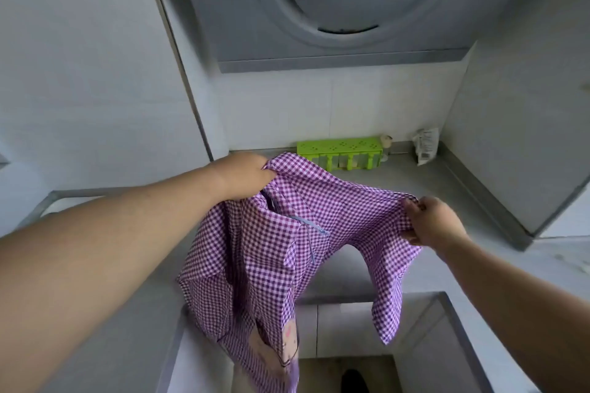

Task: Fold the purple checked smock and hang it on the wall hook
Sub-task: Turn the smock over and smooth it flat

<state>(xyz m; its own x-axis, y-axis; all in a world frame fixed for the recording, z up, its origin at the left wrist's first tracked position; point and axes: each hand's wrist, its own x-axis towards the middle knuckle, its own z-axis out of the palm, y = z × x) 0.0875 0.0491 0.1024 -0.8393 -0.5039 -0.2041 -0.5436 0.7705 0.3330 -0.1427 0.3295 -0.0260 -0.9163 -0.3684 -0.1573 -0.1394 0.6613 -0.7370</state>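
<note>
While both hands hold it up over the grey counter (pixel 431 188), the purple checked smock (pixel 271 242) hangs in the air, not yet folded; upper edge stretched between the two grips, body and one loose flap drooping toward the gap at the counter's front edge.

Left hand (pixel 245 175): fingers curled round a bunch of cloth at the far upper corner; firm grip, nothing else held.
Right hand (pixel 431 223): thumb and fingers pinch the opposite edge, cloth gathered in the pinch.

Smock detail: pale zip or seam line near the middle; a pinkish pocket patch low down on the hanging part; cloth wrinkled, layers overlapping on the left side.

Surroundings: green perforated rack (pixel 340 153) at the back of the counter, a crumpled white packet (pixel 426 145) in the far right corner; range hood (pixel 344 3) overhead; white tiled wall behind.

Judgement: step in hand is spreading and squaring the garment, early in the task; fold not begun. Next move likely calls for bringing the two held edges together, or laying it flat on the counter, keeping the edges level so the halves match. No wall hook in view; its location cannot be told.
</note>
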